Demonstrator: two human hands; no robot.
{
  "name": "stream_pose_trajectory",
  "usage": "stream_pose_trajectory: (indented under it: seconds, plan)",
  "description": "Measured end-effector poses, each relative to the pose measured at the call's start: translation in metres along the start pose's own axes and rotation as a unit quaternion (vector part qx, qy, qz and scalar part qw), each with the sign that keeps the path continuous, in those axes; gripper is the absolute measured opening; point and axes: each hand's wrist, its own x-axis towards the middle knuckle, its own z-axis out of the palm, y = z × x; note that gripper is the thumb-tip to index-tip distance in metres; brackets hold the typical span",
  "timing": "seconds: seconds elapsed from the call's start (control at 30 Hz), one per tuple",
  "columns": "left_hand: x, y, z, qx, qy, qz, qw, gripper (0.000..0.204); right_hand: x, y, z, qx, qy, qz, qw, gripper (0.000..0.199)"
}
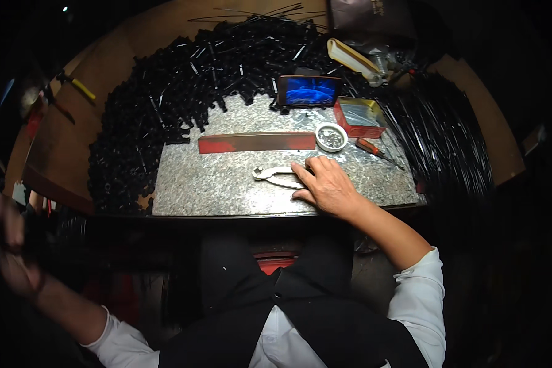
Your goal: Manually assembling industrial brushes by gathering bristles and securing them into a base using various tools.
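Note:
My right hand (327, 187) rests on the stone slab with its fingers and thumb around the handles of a pair of metal pincers (266, 174). The jaws of the pincers point left, and the handle ends are hidden under my palm. Far out to the left, off the table's edge, my left hand (15, 254) is smeared by motion; its fingers cannot be made out. Just beyond the pincers lies a long red and brown bar (257, 142). A small white bowl (331, 137) of shiny little metal pieces sits by the bar's right end.
Black tubular parts (184, 80) pile up behind and left of the slab (208, 190). A bundle of thin black rods (447, 135) lies right. Nearby are a lit phone (309, 91), a red tin (360, 127), an orange-handled screwdriver (368, 146) and yellow-handled pliers (81, 89).

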Motion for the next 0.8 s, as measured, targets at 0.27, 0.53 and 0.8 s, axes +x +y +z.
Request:
stream_pose_trajectory:
  seconds: [0.27, 0.53, 0.8]
  plan:
    - [-0.079, -0.192, 0.052, 0.095, 0.148, -0.287, 0.942, 0.025, -0.048, 0.027, -0.026, -0.052, 0.035, 0.091, 0.994, 0.052]
    - [-0.256, -0.413, -0.134, 0.589, 0.027, -0.403, 0.700, 0.075, -0.093, 0.078, -0.077, -0.201, 0.036, 0.279, 0.938, 0.045]
    - [-0.180, -0.431, -0.046, 0.599, -0.047, -0.478, 0.641, 0.068, -0.164, 0.123, -0.103, -0.285, -0.173, 0.457, 0.824, 0.043]
